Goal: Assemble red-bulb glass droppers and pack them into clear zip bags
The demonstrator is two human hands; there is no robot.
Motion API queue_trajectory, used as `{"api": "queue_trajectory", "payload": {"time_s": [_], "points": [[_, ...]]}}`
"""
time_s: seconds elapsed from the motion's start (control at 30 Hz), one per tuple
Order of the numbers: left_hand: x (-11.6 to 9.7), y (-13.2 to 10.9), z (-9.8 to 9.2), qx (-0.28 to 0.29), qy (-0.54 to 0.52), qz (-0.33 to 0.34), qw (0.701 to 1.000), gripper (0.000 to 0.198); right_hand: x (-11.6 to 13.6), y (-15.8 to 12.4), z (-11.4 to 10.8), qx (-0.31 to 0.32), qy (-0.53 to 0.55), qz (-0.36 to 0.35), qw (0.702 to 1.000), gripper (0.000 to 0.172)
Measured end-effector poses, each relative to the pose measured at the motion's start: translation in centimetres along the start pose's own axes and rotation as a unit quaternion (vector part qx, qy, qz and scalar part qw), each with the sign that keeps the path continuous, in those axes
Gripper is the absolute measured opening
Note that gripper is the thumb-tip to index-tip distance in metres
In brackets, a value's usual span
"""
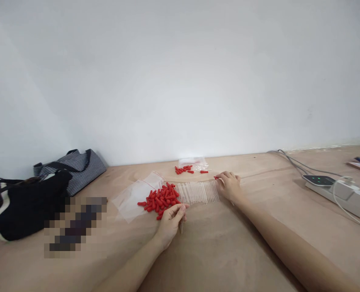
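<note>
A heap of small red caps [162, 199] lies on the wooden table [216, 251], beside a row of thin clear tubes [198, 192]. My left hand [171, 223] rests just below the heap, fingers curled round one clear tube that points down toward me. At the right end of the tube row my right hand [228, 185] is closed, pinching a single red cap [216, 177] at its fingertips. An empty clear zip bag [134, 198] lies left of the heap.
Further back lies a second small bag [195, 163] with a few red caps [184, 169] in front. Striped and black bags [39, 190] stand at the left. A white power strip [344, 196] with cables sits at the right, against the white wall.
</note>
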State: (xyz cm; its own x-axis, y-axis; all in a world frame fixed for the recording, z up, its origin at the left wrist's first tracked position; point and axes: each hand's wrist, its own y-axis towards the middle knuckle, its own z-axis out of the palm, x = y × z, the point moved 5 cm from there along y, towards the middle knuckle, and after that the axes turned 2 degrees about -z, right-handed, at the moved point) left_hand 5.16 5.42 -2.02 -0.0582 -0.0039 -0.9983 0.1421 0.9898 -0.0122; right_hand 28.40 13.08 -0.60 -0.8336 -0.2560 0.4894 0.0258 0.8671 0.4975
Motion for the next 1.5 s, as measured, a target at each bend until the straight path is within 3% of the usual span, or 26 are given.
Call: {"api": "queue_trajectory", "payload": {"time_s": [0.07, 0.1, 0.2, 0.3, 0.4, 0.8, 1.1, 1.2, 1.37, 1.5], "points": [[0.0, 0.0, -0.1, 0.004, 0.025, 0.015, 1.000, 0.052, 0.7, -0.9, 0.0, 0.007, 0.189, 0.015, 0.982, 0.025], [-0.1, 0.1, -0.2, 0.004, 0.043, 0.028, 0.999, 0.051, 1.2, -1.7, 0.2, 0.033, 0.286, 0.032, 0.957, 0.028], [-0.4, 0.3, -0.6, -0.002, 0.116, 0.094, 0.989, 0.042, 3.0, -4.5, 1.5, 0.122, 0.501, 0.105, 0.851, 0.033], [-0.8, 0.3, -0.9, -0.001, 0.185, 0.162, 0.969, 0.034, 4.7, -7.0, 2.2, 0.172, 0.606, 0.159, 0.760, 0.030], [-1.1, 0.1, -0.9, 0.007, 0.243, 0.192, 0.951, 0.029, 5.7, -7.9, 2.4, 0.194, 0.642, 0.176, 0.720, 0.027], [-1.6, -0.7, 0.0, 0.032, 0.318, 0.210, 0.924, 0.023, 6.3, -7.9, 3.7, 0.214, 0.531, 0.108, 0.813, 0.029], [-1.5, -0.7, 0.3, 0.034, 0.335, 0.224, 0.915, 0.025, 6.6, -7.9, 3.8, 0.222, 0.489, 0.057, 0.841, 0.030], [-1.5, -0.7, 0.3, 0.040, 0.334, 0.234, 0.912, 0.024, 6.8, -8.1, 3.9, 0.223, 0.506, 0.065, 0.831, 0.032], [-1.6, -0.8, 0.3, 0.038, 0.335, 0.255, 0.907, 0.023, 6.9, -8.1, 4.4, 0.240, 0.576, 0.101, 0.775, 0.033], [-1.9, -0.9, 0.5, 0.040, 0.342, 0.287, 0.894, 0.023, 6.9, -8.0, 4.4, 0.232, 0.596, 0.109, 0.761, 0.029]]}}
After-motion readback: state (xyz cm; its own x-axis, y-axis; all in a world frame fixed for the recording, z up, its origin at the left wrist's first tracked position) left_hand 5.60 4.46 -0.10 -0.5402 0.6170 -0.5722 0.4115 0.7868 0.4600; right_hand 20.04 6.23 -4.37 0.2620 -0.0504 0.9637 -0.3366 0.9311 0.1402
